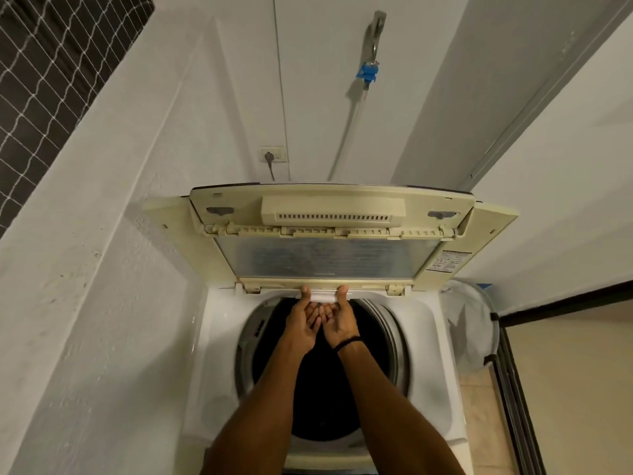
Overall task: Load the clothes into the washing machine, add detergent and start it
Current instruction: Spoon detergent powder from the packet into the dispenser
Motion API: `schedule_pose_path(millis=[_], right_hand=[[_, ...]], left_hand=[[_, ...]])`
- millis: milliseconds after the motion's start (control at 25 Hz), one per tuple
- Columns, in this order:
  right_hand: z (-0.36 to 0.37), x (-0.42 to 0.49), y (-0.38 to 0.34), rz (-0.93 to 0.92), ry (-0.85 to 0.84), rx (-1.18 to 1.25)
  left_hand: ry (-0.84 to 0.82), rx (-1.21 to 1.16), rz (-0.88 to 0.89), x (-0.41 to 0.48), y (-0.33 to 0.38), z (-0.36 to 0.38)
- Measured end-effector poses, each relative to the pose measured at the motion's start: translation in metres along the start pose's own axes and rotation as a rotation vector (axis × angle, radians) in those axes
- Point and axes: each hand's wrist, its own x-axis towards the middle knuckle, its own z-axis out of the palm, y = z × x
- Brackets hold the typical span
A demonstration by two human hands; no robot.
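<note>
The white top-loading washing machine [219, 323] stands in a narrow white-walled alcove, its yellowed folding lid [329, 234] raised against the back wall below a blue-taped tap [368, 72] and a wall socket [273, 154]. Left hand [303, 325] and right hand [339, 320], palms up, both grip a small white drawer [325, 297] at the rear rim above the dark drum [325, 399]. A white mesh laundry basket [469, 323] sits just beside the machine on beige floor tiles [479, 406].

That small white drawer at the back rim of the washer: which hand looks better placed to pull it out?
Neither clearly. The left hand and right hand both grip the small white drawer, thumbs on top at opposite ends, above the dark round drum.
</note>
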Motion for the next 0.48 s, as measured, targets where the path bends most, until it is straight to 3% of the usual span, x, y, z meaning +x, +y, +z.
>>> schedule_pose_path(millis=[240,480], right_hand=[[-0.009,-0.013,0.010,-0.041,0.137,-0.127],[-0.021,-0.032,0.006,-0.056,0.168,-0.325]], left_hand=[[-0.061,0.000,-0.025,-0.008,-0.031,-0.011],[0.111,0.348,0.056,-0.012,-0.013,-0.036]])
